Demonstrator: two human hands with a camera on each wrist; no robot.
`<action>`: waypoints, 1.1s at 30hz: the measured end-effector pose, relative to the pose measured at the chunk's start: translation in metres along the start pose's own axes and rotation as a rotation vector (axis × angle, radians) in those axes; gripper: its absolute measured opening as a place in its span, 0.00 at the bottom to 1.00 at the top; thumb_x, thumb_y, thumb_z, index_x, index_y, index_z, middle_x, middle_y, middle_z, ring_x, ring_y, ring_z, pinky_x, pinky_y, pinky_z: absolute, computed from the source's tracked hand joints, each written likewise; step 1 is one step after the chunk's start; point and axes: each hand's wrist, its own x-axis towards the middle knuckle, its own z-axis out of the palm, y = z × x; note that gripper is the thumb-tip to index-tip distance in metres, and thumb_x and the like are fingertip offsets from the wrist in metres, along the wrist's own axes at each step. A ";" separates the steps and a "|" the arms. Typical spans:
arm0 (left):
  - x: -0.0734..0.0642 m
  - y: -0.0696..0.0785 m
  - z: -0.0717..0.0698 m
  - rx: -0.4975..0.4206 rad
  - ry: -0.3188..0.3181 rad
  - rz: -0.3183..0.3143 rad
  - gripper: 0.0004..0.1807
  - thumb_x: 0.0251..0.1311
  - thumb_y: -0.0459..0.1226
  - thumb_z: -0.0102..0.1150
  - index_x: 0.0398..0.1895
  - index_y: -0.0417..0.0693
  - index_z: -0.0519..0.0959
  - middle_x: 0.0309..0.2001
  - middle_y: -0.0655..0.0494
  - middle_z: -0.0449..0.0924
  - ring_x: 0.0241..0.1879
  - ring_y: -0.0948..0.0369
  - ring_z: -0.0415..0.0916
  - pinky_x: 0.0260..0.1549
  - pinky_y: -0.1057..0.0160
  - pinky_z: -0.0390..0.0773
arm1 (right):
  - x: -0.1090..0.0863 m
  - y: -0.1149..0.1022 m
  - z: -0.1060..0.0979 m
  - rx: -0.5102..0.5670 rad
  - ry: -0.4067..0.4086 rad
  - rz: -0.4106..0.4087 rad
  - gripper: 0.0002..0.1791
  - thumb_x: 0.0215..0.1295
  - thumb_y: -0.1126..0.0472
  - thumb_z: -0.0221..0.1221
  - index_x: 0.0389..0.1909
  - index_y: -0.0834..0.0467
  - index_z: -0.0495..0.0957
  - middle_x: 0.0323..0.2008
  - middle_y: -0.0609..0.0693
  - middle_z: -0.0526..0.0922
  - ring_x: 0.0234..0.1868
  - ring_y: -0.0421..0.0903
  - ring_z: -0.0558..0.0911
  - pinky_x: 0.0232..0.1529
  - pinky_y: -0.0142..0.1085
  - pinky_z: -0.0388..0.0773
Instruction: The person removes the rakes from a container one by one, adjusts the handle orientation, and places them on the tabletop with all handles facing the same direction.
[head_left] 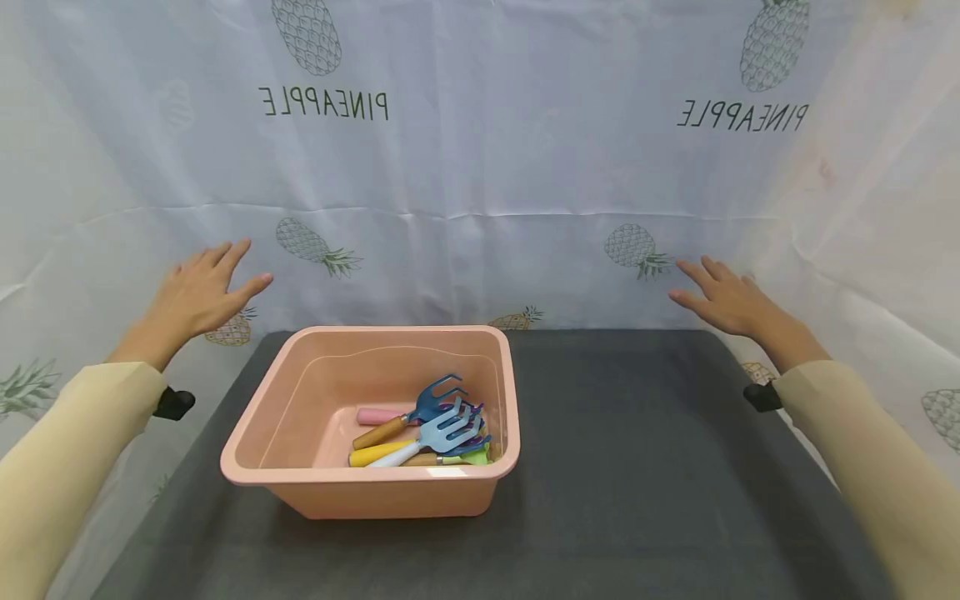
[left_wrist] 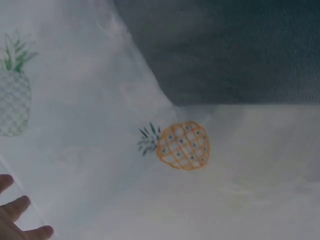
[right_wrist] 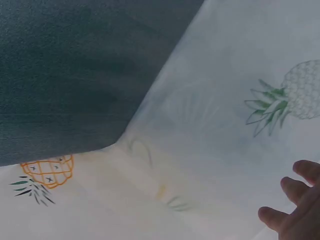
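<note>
My left hand (head_left: 197, 293) is raised past the table's far left corner, fingers spread and holding nothing. Over the far right corner my right hand (head_left: 731, 302) hovers in the same way, its fingers extended and apart. A pink plastic basin (head_left: 300, 477) stands left of the middle of the table, nearer the left hand. Inside it lie small garden hand forks in a heap: a light blue fork (head_left: 442, 433) on top, a dark blue fork (head_left: 431, 404) with a wooden handle behind it. A pink handle (head_left: 377, 416) and a yellow handle (head_left: 378, 453) also show; other tools are partly covered.
The dark grey table (head_left: 637, 467) stretches to the right of the basin. A white curtain (head_left: 480, 167) printed with pineapples hangs behind the table and along both sides. Both wrist views show the table's far corners against this cloth.
</note>
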 end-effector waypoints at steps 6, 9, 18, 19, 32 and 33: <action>-0.018 0.011 0.001 -0.195 0.052 -0.019 0.44 0.79 0.59 0.37 0.85 0.45 0.41 0.76 0.22 0.53 0.71 0.24 0.53 0.61 0.21 0.55 | -0.006 -0.024 -0.005 -0.016 0.014 -0.077 0.44 0.80 0.35 0.44 0.84 0.57 0.46 0.80 0.76 0.42 0.75 0.81 0.50 0.68 0.78 0.47; -0.030 0.017 0.005 -0.298 0.060 -0.014 0.41 0.81 0.55 0.37 0.85 0.44 0.41 0.74 0.20 0.56 0.69 0.23 0.57 0.61 0.22 0.59 | -0.008 -0.039 -0.006 -0.020 0.018 -0.123 0.43 0.80 0.37 0.46 0.84 0.55 0.47 0.80 0.75 0.44 0.75 0.80 0.53 0.70 0.76 0.50; -0.063 0.037 0.022 -0.573 -0.016 -0.088 0.36 0.83 0.54 0.31 0.86 0.53 0.42 0.65 0.26 0.69 0.46 0.62 0.82 0.42 0.60 0.84 | -0.010 -0.082 -0.007 -0.013 0.001 -0.221 0.42 0.77 0.39 0.53 0.84 0.49 0.49 0.82 0.69 0.46 0.76 0.76 0.59 0.68 0.74 0.60; -0.066 0.040 0.024 -0.612 -0.033 -0.095 0.36 0.83 0.54 0.31 0.86 0.53 0.41 0.65 0.26 0.69 0.44 0.70 0.81 0.40 0.66 0.84 | -0.011 -0.086 -0.007 -0.016 -0.003 -0.235 0.42 0.78 0.39 0.53 0.84 0.49 0.49 0.82 0.68 0.46 0.75 0.76 0.61 0.67 0.73 0.61; -0.102 0.073 0.047 -0.761 -0.157 -0.190 0.36 0.82 0.58 0.25 0.86 0.54 0.45 0.73 0.30 0.63 0.50 0.60 0.81 0.46 0.61 0.82 | -0.010 -0.139 -0.006 -0.052 -0.047 -0.349 0.42 0.76 0.35 0.52 0.84 0.40 0.47 0.83 0.61 0.48 0.72 0.69 0.70 0.65 0.68 0.69; -0.103 0.075 0.048 -0.764 -0.142 -0.195 0.36 0.82 0.57 0.25 0.85 0.53 0.46 0.76 0.30 0.59 0.57 0.51 0.80 0.52 0.54 0.82 | -0.010 -0.143 -0.006 -0.049 -0.050 -0.356 0.42 0.76 0.35 0.53 0.84 0.39 0.47 0.83 0.61 0.49 0.72 0.69 0.71 0.65 0.68 0.69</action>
